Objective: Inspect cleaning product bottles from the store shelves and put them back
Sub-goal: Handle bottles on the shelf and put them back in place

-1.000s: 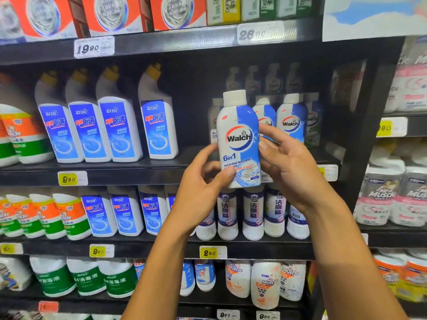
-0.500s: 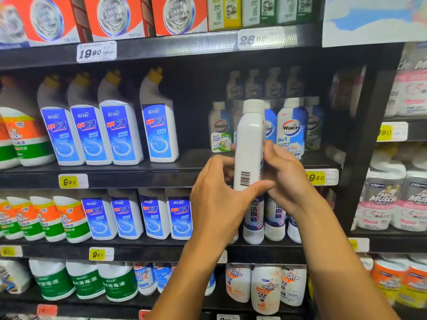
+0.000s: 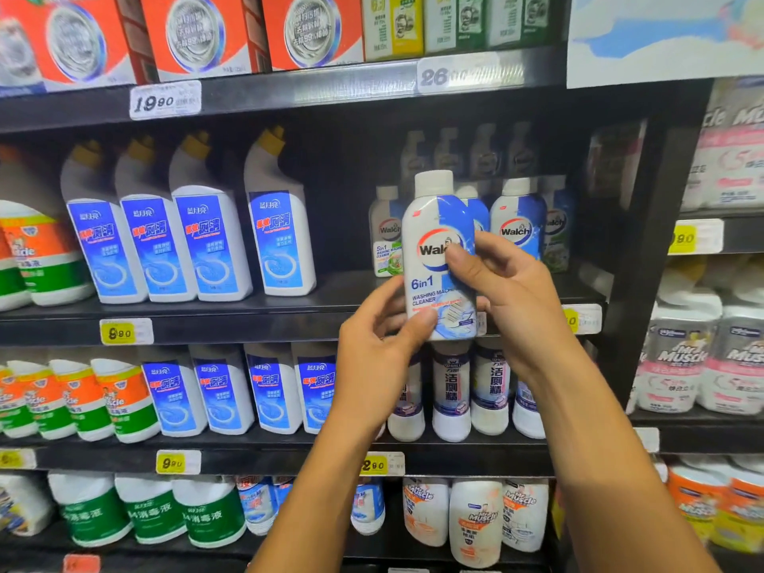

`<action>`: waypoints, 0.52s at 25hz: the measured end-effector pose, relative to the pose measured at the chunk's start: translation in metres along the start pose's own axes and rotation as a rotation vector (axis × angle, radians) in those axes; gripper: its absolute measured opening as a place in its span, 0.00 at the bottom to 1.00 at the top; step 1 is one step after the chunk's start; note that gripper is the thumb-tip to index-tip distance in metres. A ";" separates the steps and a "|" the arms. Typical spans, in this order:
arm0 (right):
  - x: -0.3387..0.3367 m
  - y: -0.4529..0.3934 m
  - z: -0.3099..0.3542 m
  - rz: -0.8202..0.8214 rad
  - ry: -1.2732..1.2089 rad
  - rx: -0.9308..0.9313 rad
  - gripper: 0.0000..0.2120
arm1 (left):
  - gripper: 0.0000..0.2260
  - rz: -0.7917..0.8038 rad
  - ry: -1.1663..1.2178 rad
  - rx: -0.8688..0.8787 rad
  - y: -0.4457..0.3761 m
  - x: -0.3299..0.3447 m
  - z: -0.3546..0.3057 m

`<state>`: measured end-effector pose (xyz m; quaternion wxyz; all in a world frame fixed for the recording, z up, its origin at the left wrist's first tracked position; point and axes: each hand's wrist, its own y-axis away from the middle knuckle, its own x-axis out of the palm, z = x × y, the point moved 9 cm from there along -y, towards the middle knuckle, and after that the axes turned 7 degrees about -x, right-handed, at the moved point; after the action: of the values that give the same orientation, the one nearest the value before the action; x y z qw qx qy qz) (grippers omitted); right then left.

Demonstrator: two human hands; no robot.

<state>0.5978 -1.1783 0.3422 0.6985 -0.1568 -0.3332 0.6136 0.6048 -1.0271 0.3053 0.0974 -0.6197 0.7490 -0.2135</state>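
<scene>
Item: Walch bottle, white and blue, white cap, label reading "6in1 Washing Machine Cleaner" turned toward the camera. It was held upright in front of the shelf, just before the row of like Walch bottles. The left hand gripped its lower left side, thumb on the label; the right hand gripped its right side, fingers curled across the logo. Blue-labelled toilet cleaner bottles stood to the left.
</scene>
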 end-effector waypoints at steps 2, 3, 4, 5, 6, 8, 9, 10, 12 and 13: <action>0.000 0.001 0.007 0.053 0.018 -0.027 0.12 | 0.18 0.076 0.161 -0.063 -0.002 -0.002 0.007; -0.001 0.000 0.010 0.081 0.013 -0.039 0.10 | 0.18 0.130 0.208 -0.084 -0.002 0.000 0.009; -0.001 0.000 0.011 0.099 0.002 -0.043 0.09 | 0.18 0.199 0.254 -0.105 -0.001 0.004 0.010; -0.001 -0.001 0.012 0.114 -0.012 -0.037 0.09 | 0.18 0.275 0.312 -0.131 -0.001 0.010 0.012; 0.000 -0.002 0.011 0.133 -0.025 -0.020 0.11 | 0.18 0.348 0.376 -0.158 0.001 0.017 0.013; 0.007 -0.003 0.006 0.182 -0.024 0.032 0.15 | 0.19 0.459 0.486 -0.205 0.002 0.027 0.015; 0.009 -0.004 0.005 0.194 -0.012 0.043 0.17 | 0.19 0.492 0.529 -0.225 0.002 0.031 0.016; 0.009 -0.004 0.005 0.193 -0.003 0.040 0.18 | 0.18 0.506 0.559 -0.242 0.001 0.033 0.019; 0.008 -0.005 0.006 0.177 0.004 0.022 0.20 | 0.17 0.489 0.590 -0.278 0.000 0.033 0.027; 0.008 -0.004 0.007 0.175 0.005 0.017 0.19 | 0.17 0.478 0.598 -0.288 -0.001 0.033 0.031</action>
<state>0.5964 -1.1726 0.3515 0.6444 -0.1811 -0.3113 0.6746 0.6115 -1.0650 0.2821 -0.1656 -0.3460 0.8894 -0.2485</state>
